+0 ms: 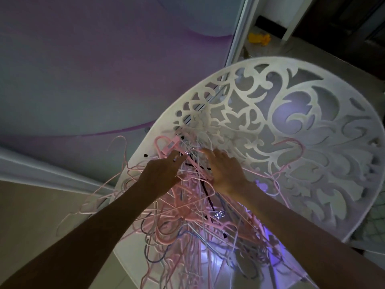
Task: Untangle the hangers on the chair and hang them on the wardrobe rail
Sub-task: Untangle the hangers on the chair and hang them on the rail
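A tangled heap of thin hangers [187,217], mostly pink with some white, blue and black ones, lies on a white chair with a carved openwork back [291,126]. Both my hands are at the far end of the heap, near the chair back. My left hand [164,170] reaches in with fingers stretched toward a pink clip hanger [168,146]; I cannot see it gripping any wire. My right hand [225,170] lies on the hangers with fingers spread and lightly bent among the wires. No wardrobe rail is in view.
A purple and grey sliding wardrobe door [93,69] fills the left side, with its white frame [239,32] beside the chair. A yellow object [258,38] lies on the floor beyond. Several hangers stick out over the chair's left edge.
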Motion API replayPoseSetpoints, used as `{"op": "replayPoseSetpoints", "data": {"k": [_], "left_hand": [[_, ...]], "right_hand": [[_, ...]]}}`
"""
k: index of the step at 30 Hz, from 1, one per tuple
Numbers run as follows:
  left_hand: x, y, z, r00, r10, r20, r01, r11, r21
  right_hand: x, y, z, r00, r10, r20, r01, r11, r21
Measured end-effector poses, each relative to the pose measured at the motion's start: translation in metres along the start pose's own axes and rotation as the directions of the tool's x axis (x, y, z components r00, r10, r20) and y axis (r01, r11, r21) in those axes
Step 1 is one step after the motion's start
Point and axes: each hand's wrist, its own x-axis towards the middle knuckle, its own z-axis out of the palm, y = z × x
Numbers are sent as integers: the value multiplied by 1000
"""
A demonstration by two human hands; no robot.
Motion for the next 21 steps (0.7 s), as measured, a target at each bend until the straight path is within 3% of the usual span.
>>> {"op": "replayPoseSetpoints", "data": {"k": [5,10,15,21], "left_hand": [[10,-1,12,997,-58,-49,57,998,-18],[6,4,8,976,-217,-5,213,963,-165],[0,1,0,972,-230,50,235,946,-223],[-5,7,-6,949,-281,145,305,934,-187]], "right_hand": [[2,5,4,994,19,-106,-17,1000,18],[-3,7,0,995,45,-85,-38,996,83],[-1,1,0,993,16,-121,-11,999,44],[15,-12,-12,999,-48,-19,48,999,20]]}}
